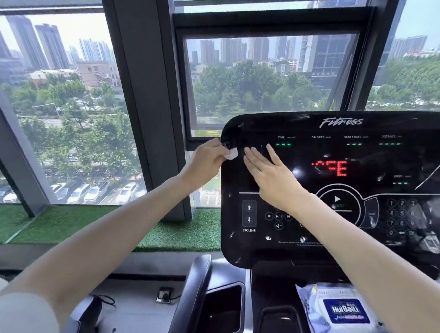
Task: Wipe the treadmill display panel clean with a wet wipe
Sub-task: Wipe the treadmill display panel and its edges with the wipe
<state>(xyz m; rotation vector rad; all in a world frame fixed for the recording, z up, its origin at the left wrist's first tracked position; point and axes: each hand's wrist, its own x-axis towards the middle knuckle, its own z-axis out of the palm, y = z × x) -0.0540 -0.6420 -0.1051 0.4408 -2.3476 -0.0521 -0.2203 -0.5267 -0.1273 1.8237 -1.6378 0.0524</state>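
The black treadmill display panel [369,183] fills the right half of the view, lit with red and green digits and flecked with pale smears. My left hand [205,159] is at the panel's upper left edge and pinches a small white crumpled wet wipe [231,154]. My right hand [268,173] lies flat on the panel just right of the wipe, fingers straight and pointing up-left.
A pack of wet wipes [343,310] with a blue label lies on the console tray below the panel. A black cup holder [220,313] and a curved handlebar [193,296] sit left of it. Beyond are large windows and a strip of green turf [88,223].
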